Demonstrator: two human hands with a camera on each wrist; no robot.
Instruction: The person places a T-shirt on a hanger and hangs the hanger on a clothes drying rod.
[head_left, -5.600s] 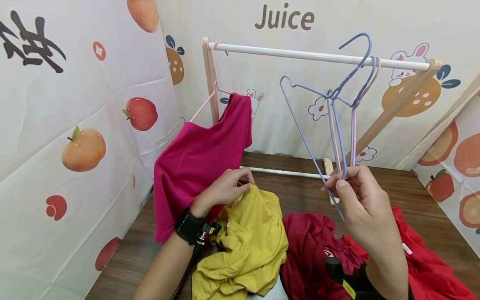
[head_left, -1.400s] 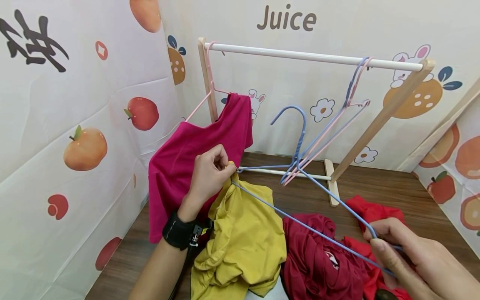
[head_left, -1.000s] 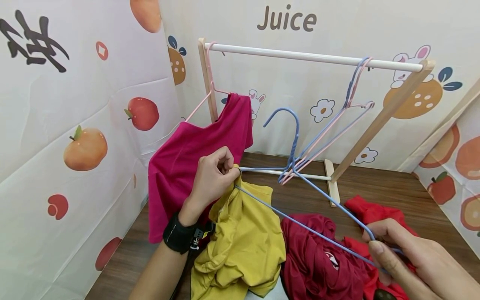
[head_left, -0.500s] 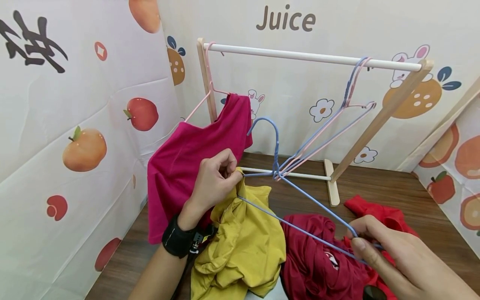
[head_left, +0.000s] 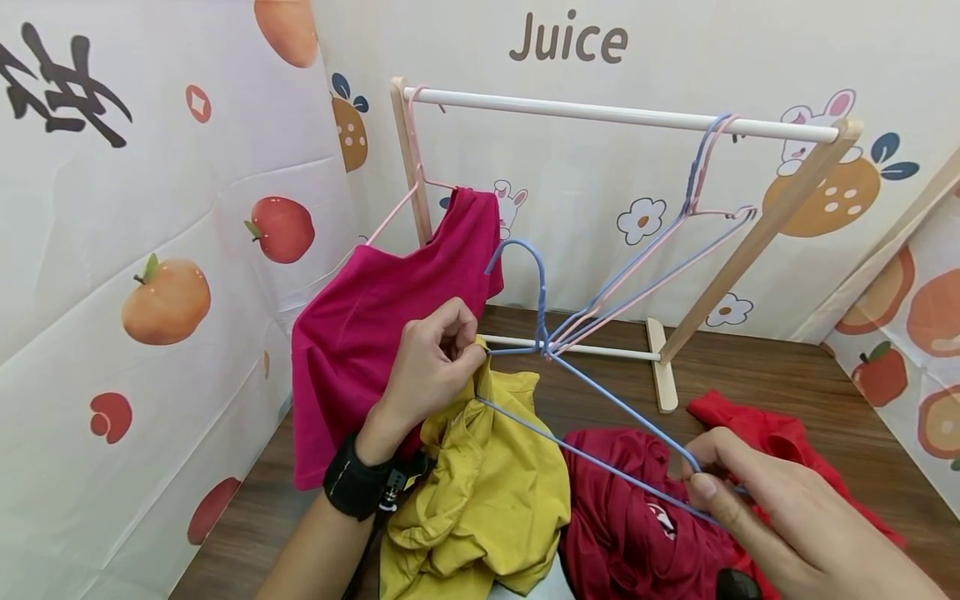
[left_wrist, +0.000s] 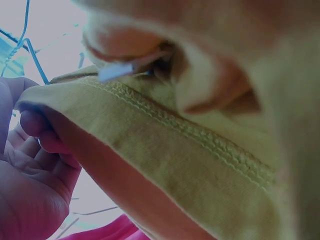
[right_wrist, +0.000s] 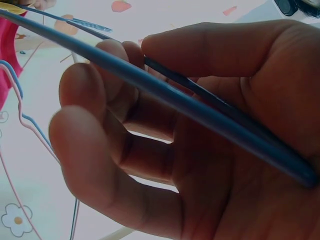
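Note:
My left hand (head_left: 431, 354) pinches the edge of a yellow garment (head_left: 510, 500) and holds it up. In the left wrist view that stitched fabric edge (left_wrist: 150, 135) runs from my thumb and fingertips. A blue wire hanger (head_left: 615, 402) slants across the middle, its hook pointing up. Its left end goes in at the yellow edge, where cloth hides the tip. My right hand (head_left: 780, 508) grips the hanger's other end; in the right wrist view the blue wire (right_wrist: 170, 95) crosses the palm between thumb and fingers.
A clothes rack (head_left: 615, 115) stands behind, with a magenta garment (head_left: 397, 317) on a pink hanger at left. Pink and blue hangers (head_left: 705, 167) hang at right, their lower ends overlapping the held hanger. Dark red (head_left: 622, 517) and bright red garments (head_left: 765, 425) lie by my right hand.
The blue hanger has come down from beside the rack, its left end now within the yellow edge. My left hand has raised that edge. Lately my right hand has shifted left with the hanger.

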